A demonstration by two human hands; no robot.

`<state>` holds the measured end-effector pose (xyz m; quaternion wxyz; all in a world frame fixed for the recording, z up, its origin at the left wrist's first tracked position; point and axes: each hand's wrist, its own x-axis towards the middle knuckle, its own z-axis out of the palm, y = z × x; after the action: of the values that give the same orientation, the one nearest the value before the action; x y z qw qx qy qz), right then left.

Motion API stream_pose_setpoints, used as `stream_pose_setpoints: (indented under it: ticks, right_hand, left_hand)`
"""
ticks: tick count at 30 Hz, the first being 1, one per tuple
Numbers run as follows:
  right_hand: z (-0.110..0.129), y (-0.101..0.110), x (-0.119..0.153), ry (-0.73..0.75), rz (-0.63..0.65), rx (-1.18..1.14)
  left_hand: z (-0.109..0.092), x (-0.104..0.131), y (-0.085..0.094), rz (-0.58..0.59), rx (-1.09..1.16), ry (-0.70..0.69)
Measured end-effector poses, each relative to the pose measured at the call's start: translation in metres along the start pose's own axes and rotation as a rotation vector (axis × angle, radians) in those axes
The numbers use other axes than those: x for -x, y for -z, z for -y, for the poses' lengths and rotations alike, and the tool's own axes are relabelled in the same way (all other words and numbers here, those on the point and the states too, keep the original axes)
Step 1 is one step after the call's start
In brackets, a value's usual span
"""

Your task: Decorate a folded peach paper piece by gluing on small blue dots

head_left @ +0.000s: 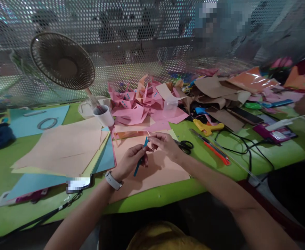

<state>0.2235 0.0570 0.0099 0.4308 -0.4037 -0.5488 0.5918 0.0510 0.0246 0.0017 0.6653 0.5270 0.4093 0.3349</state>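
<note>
Blue strip [137, 168] is pinched by left hand [133, 158] — right hand [163, 143] closed at its top — scissors [186, 146] near peach paper [165, 172].

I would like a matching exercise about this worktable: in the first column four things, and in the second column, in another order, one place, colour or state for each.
Column 1
1. glue gun
2. wristwatch
3. blue strip
4. scissors

Column 2
A. in the fingers of the left hand
B. black handles, near the right hand
C. around the left wrist
D. yellow, lying on the table

Right pairs: 1-D, 2-C, 3-A, 4-B
</note>
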Motion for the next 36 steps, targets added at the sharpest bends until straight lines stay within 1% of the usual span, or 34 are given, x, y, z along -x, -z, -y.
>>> stream_pose_setpoints:
  ticks: [3,6,9,12,14,17,21,25,32,36]
  right_hand:
    - [-0.002,-0.001,-0.001,-0.033,0.017,-0.025]
    - [-0.008,0.0,0.0,-0.023,0.033,-0.063]
    - [-0.013,0.001,0.0,0.003,0.006,-0.049]
    - [-0.015,0.002,0.0,0.024,-0.033,-0.001]
    - [-0.016,0.003,0.001,0.03,-0.055,0.015]
    - [-0.019,0.004,0.001,0.009,-0.088,0.032]
    - [-0.019,0.004,0.002,-0.002,-0.092,0.034]
    - [-0.016,0.002,0.002,0.024,-0.076,0.023]
    - [-0.02,0.002,0.002,0.058,-0.062,-0.039]
    - [-0.02,0.001,0.003,0.06,-0.07,-0.062]
  left_hand:
    - [0.003,-0.001,0.002,0.004,-0.009,0.002]
    - [0.004,-0.002,0.003,0.004,-0.015,0.011]
    - [0.003,-0.002,0.003,0.0,0.008,0.035]
    - [0.001,-0.002,0.004,-0.036,0.038,0.046]
    - [0.0,-0.002,0.004,-0.048,0.002,0.034]
    - [0.002,-0.002,0.004,-0.071,-0.143,-0.022]
    - [0.009,-0.002,0.002,-0.173,-0.332,-0.146]
    - [0.012,-0.002,0.001,-0.268,-0.45,-0.217]
    - [0.01,-0.002,0.001,-0.29,-0.582,-0.353]
    - [0.01,-0.002,0.0,-0.307,-0.611,-0.383]
